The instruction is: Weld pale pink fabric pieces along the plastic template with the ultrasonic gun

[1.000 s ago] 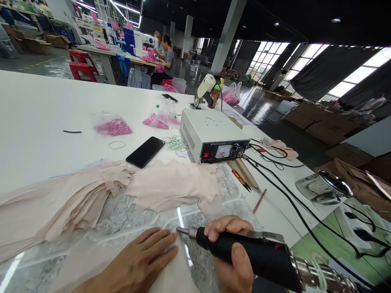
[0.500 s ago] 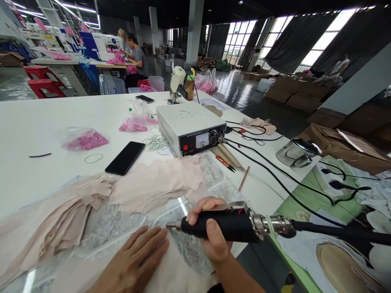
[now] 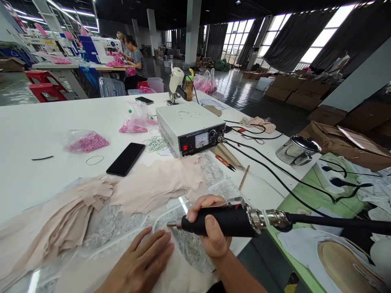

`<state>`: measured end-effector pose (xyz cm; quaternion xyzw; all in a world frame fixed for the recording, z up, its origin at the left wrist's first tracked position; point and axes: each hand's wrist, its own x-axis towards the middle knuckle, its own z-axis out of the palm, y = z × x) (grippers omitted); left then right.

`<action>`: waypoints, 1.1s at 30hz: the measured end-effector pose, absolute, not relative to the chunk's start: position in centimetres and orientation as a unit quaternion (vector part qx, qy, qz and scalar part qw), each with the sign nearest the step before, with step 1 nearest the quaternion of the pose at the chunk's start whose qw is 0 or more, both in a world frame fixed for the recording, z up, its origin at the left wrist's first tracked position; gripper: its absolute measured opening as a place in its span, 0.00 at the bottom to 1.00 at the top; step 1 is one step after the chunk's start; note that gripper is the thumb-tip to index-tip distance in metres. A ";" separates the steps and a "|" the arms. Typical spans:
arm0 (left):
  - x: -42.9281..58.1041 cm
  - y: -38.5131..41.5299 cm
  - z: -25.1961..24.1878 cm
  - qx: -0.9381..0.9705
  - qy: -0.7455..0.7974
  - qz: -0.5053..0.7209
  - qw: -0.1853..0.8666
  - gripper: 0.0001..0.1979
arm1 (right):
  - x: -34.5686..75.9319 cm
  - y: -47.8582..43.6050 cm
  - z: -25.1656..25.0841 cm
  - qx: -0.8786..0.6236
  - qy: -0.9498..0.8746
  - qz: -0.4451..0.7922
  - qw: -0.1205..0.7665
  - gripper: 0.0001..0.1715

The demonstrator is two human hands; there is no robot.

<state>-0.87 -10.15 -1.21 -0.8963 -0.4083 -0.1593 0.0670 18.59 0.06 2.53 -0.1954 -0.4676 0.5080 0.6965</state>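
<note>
My right hand [image 3: 214,228] is wrapped round a black corded handpiece [image 3: 227,220], thumb on its near side. The handpiece lies nearly level, its metal tip pointing left and ending just above the fingertips of my left hand [image 3: 146,258]. That left hand is laid flat, fingers stretched, on pale beige fabric [image 3: 175,272] over a shiny, clear-looking sheet [image 3: 113,224] with curved pale bands. Whether the tip touches the fabric I cannot tell. More beige pieces [image 3: 159,179] lie beyond my hands, and a layered stack of fabric [image 3: 61,219] is at the left.
A white control box [image 3: 189,126] with a meter stands on the white table [image 3: 39,126]; cables run right. Around it are a black phone [image 3: 126,159], orange thread snips [image 3: 225,162], bagged pink pieces [image 3: 88,141] and a lidded glass jug [image 3: 297,149]. People sit at sewing machines behind.
My left hand has slid slightly right along the fabric. The handpiece in my right hand has shifted a little, its cable end slightly higher. The view has moved slightly.
</note>
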 end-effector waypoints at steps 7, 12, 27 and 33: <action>-0.6 -10.1 -0.7 -0.894 -0.414 -0.165 0.056 0.25 | 19.9 -0.5 3.4 -0.182 -0.467 0.519 0.693 0.10; -0.5 -10.0 -0.6 -0.891 -0.415 -0.176 0.055 0.26 | 20.9 -1.0 3.7 -0.182 -0.477 0.527 0.679 0.10; -0.6 -10.3 -1.0 -0.890 -0.424 -0.157 0.053 0.24 | 20.3 -0.8 3.0 -0.194 -0.502 0.517 0.666 0.10; -0.8 -10.2 -1.0 -0.894 -0.417 -0.159 0.052 0.24 | 20.8 -0.9 3.5 -0.201 -0.488 0.527 0.666 0.12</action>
